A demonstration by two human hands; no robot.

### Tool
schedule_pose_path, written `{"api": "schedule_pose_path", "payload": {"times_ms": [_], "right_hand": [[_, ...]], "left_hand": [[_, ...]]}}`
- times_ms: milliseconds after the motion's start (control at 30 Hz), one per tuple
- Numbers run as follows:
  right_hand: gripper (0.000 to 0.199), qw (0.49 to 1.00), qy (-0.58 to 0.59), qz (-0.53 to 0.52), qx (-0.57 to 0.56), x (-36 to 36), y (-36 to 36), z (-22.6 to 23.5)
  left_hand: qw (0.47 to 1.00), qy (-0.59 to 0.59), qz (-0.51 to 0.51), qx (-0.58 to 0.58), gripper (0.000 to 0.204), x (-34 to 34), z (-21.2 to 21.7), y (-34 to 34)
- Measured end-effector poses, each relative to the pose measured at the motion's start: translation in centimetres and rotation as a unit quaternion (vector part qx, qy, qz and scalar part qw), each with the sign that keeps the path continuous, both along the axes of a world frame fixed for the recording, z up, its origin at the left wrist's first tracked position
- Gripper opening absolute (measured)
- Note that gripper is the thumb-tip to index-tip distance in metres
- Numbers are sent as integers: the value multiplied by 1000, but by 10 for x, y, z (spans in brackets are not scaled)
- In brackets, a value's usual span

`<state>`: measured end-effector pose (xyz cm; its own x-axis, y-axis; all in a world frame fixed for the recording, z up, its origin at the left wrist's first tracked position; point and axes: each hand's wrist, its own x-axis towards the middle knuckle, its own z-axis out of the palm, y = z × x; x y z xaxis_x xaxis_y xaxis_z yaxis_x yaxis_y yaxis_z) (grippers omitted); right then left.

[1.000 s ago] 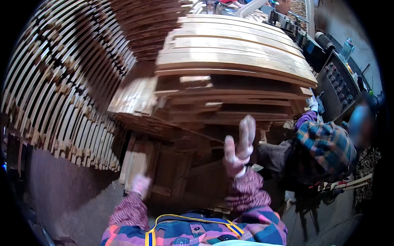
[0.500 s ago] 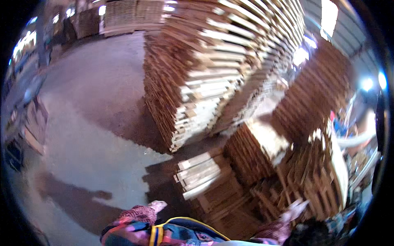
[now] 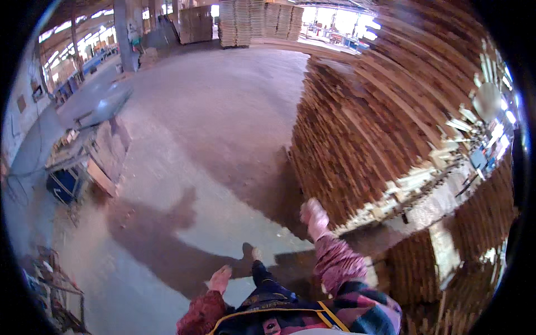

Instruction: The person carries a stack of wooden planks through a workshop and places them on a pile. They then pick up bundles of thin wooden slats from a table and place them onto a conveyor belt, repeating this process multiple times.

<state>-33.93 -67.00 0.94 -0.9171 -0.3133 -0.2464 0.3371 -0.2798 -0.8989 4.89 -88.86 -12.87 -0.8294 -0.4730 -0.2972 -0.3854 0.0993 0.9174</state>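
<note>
My left hand (image 3: 220, 279) hangs low in front of my body, above the bare floor. Its fingers look loosely extended, and no object shows in it. Raised farther forward, my right hand (image 3: 315, 216) is curled like a fist, with nothing visible in it. Just beyond it rises a tall stack of brown wooden boards (image 3: 368, 139); I cannot tell whether the hand touches it. Both arms wear patterned red sleeves. One of my feet (image 3: 257, 254) shows ahead of the dark trousers.
A concrete floor (image 3: 212, 111) stretches ahead and left. Lower board stacks (image 3: 413, 268) stand at the right. At the left are a cluttered low bench (image 3: 89, 151), a dark blue box (image 3: 64, 184) and a metal frame (image 3: 58, 290). Pale board piles (image 3: 243, 22) and a pillar (image 3: 125, 36) stand far back.
My view has swung right to left, bringing more floor and the left bench into sight. The right hand has risen forward and its fingers have curled. A foot now shows.
</note>
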Motion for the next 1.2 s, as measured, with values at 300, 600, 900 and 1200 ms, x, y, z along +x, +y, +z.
{"api": "schedule_pose_path", "payload": {"times_ms": [300, 600, 900, 1200], "right_hand": [[59, 936, 148, -47, -317, -407, -224, 208], [68, 855, 415, -266, -162, -620, -255, 296], [60, 576, 498, -447, 470, -609, -220, 357], [17, 802, 553, -212, -78, -483, -412, 359]], "left_hand": [[872, -410, -67, -258, 19, -75, 27, -155], [941, -202, 29, -270, 23, -205, 69, -200], [905, -366, -86, -202, 25, -218, 100, -258], [113, -427, -487, -754, 37, -259, 73, -514]]}}
